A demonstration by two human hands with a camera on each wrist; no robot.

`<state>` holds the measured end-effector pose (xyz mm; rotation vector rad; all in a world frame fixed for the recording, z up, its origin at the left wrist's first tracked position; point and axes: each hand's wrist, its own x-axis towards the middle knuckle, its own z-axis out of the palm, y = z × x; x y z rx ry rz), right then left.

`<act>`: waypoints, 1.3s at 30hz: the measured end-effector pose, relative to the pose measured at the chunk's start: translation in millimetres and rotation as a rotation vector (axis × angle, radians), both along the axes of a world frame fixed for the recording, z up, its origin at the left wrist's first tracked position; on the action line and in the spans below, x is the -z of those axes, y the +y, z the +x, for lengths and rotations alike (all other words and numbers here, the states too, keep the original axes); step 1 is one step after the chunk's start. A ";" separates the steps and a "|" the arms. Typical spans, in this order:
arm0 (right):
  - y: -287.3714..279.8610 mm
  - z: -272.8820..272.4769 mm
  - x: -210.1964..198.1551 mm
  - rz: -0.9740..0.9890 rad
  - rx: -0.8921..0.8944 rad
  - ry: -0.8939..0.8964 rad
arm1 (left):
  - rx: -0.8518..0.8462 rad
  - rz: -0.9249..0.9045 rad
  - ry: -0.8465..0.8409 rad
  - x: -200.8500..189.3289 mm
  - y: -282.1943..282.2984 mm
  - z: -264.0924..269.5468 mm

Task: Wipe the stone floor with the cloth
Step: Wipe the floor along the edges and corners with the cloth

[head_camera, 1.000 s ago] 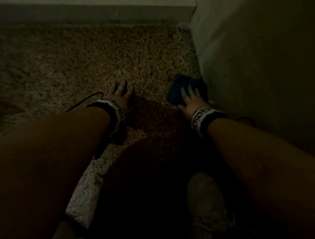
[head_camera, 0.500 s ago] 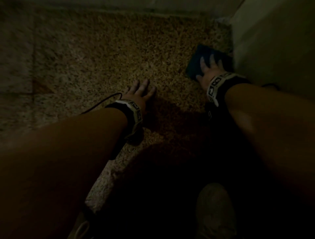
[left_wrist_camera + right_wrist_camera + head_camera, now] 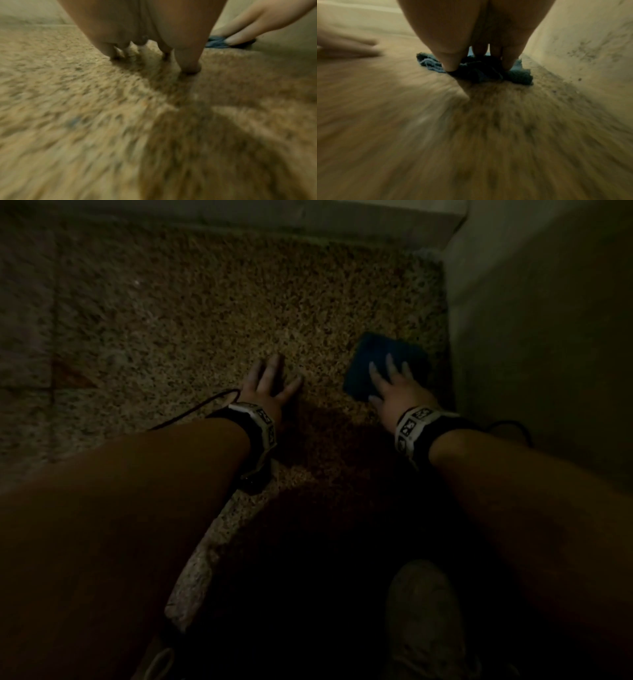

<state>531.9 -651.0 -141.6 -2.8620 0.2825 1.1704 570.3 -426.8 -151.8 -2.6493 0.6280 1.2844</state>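
Note:
A dark blue cloth (image 3: 373, 361) lies on the speckled stone floor (image 3: 205, 313) close to the right wall. My right hand (image 3: 388, 378) presses flat on it with straight fingers. The right wrist view shows the cloth (image 3: 481, 71) bunched under those fingertips (image 3: 450, 65). My left hand (image 3: 270, 381) rests flat on the bare floor to the cloth's left, fingers spread. In the left wrist view its fingers (image 3: 188, 62) touch the stone, and the cloth (image 3: 217, 43) shows beyond under the other hand.
A pale wall (image 3: 548, 337) rises just right of the cloth, with dirt specks along its foot (image 3: 556, 83). A low skirting (image 3: 274, 217) runs along the far edge. A light shoe (image 3: 428, 621) stands below my right arm. A thin cable (image 3: 191, 412) trails from my left wrist.
My right hand has drawn the cloth back from the far corner toward me along the wall. My left hand has stayed planted on the floor.

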 end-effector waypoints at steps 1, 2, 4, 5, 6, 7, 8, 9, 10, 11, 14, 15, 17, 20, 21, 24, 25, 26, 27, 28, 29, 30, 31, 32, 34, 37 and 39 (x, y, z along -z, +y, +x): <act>3.4 -4.7 2.0 0.004 -0.018 0.009 | -0.037 0.010 -0.025 0.1 1.9 -1.9; 4.9 -8.9 3.1 0.004 -0.025 0.014 | -0.066 0.017 -0.047 0.0 3.3 -4.7; 7.9 -10.5 2.3 -0.006 -0.002 0.016 | -0.120 0.007 -0.073 1.0 6.8 -9.4; 9.0 -8.7 2.6 -0.009 0.010 0.007 | -0.135 0.000 -0.082 1.0 8.1 -10.1; 9.4 -7.5 3.9 -0.005 0.020 -0.006 | -0.134 -0.003 -0.085 1.9 9.7 -10.1; 9.7 -7.1 5.4 0.013 0.029 -0.020 | -0.129 -0.002 -0.077 2.5 10.9 -9.5; 9.8 -7.3 6.9 0.035 0.043 -0.033 | -0.126 0.000 -0.065 2.2 11.5 -9.2; 9.2 -6.8 8.5 0.053 0.057 -0.044 | -0.124 -0.001 -0.057 2.5 11.9 -8.6; 9.2 -4.8 10.0 0.061 0.068 -0.053 | -0.122 -0.007 -0.056 3.6 12.4 -8.1; 9.9 -0.3 10.8 0.066 0.078 -0.062 | -0.121 -0.015 -0.058 5.2 13.1 -8.3; 13.9 28.8 13.0 0.073 0.092 -0.080 | -0.112 -0.027 -0.084 11.6 14.8 -9.2; 15.6 41.8 13.3 0.083 0.095 -0.082 | -0.108 -0.016 -0.086 13.5 15.0 -9.4; 17.3 65.7 13.6 0.098 0.087 -0.087 | -0.100 -0.001 -0.083 16.8 14.9 -7.8; 20.8 84.9 15.3 0.064 0.063 -0.087 | -0.088 -0.011 -0.090 17.3 15.9 -7.1; 22.4 85.2 15.2 0.058 0.054 -0.100 | -0.089 -0.013 -0.088 16.3 16.7 -7.2; 22.5 74.0 13.8 0.060 0.009 -0.149 | -0.090 -0.013 -0.075 15.5 16.5 -6.5; 24.6 67.9 11.6 0.070 0.003 -0.130 | -0.091 -0.009 -0.074 14.8 16.3 -6.3; 27.3 60.7 9.7 0.072 -0.005 -0.113 | -0.094 -0.007 -0.071 13.3 16.6 -5.8; 31.5 52.5 8.3 0.060 -0.026 -0.101 | -0.099 -0.007 -0.065 11.5 16.3 -5.7; 36.7 44.2 6.2 0.036 -0.055 -0.094 | -0.102 -0.009 -0.058 8.6 15.5 -5.2; 41.8 34.3 4.1 0.018 -0.080 -0.079 | -0.104 -0.008 -0.050 5.9 14.8 -4.7; 47.3 25.8 2.0 0.013 -0.099 -0.054 | -0.107 -0.003 -0.039 3.6 14.4 -4.1; 52.3 16.0 1.2 0.025 -0.112 -0.022 | -0.115 0.002 -0.028 1.8 14.2 -3.6; 56.2 7.3 1.2 0.043 -0.124 0.007 | -0.126 0.011 -0.021 0.5 14.6 -3.9; 61.8 -4.4 1.4 0.067 -0.138 0.048 | -0.151 0.033 -0.022 -2.2 16.7 -5.9; 63.1 -8.0 0.3 0.078 -0.132 0.059 | -0.168 0.050 -0.002 -4.7 26.3 -7.7; 62.3 -6.1 0.6 0.066 -0.142 0.045 | -0.165 0.068 0.016 -6.3 37.1 -7.6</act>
